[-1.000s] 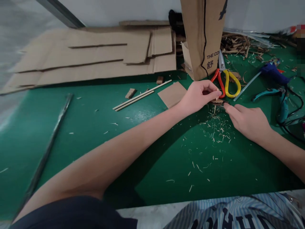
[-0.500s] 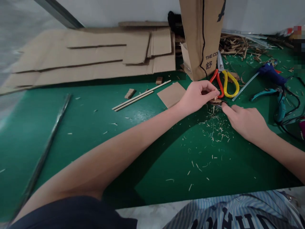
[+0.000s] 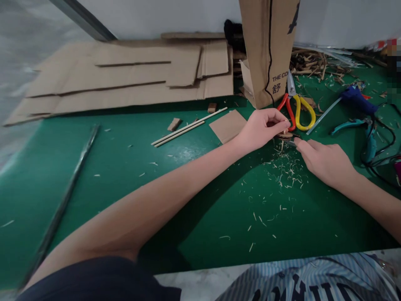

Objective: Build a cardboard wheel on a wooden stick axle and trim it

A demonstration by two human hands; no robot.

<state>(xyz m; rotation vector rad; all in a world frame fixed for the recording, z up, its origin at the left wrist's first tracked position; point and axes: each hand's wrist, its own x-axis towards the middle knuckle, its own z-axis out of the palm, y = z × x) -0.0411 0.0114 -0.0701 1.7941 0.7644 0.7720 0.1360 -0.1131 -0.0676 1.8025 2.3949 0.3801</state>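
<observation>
My left hand [image 3: 263,127] pinches the top of a short, thin wooden stick [image 3: 282,145] between thumb and fingertips. The stick passes through a small round cardboard disc [image 3: 284,135], and its narrow lower end points down at the table. My right hand [image 3: 327,163] is closed around a tool with a thin metal blade [image 3: 291,142]; its handle is hidden in the fingers. The blade lies just under the disc, close to the stick. Pale curled wood shavings [image 3: 290,173] are scattered on the green table below.
Red-and-yellow-handled scissors [image 3: 296,110] lie just beyond my hands. At right are a blue glue gun [image 3: 359,99], teal pliers [image 3: 369,144] and black cords. A cardboard box [image 3: 266,50] stands behind. Left are flat cardboard sheets [image 3: 125,75], wooden sticks [image 3: 188,129] and a cardboard square [image 3: 228,125].
The whole view has shifted slightly, so things sit a little further right and lower. Both hands keep nearly the same pose, with the blade still beneath the disc.
</observation>
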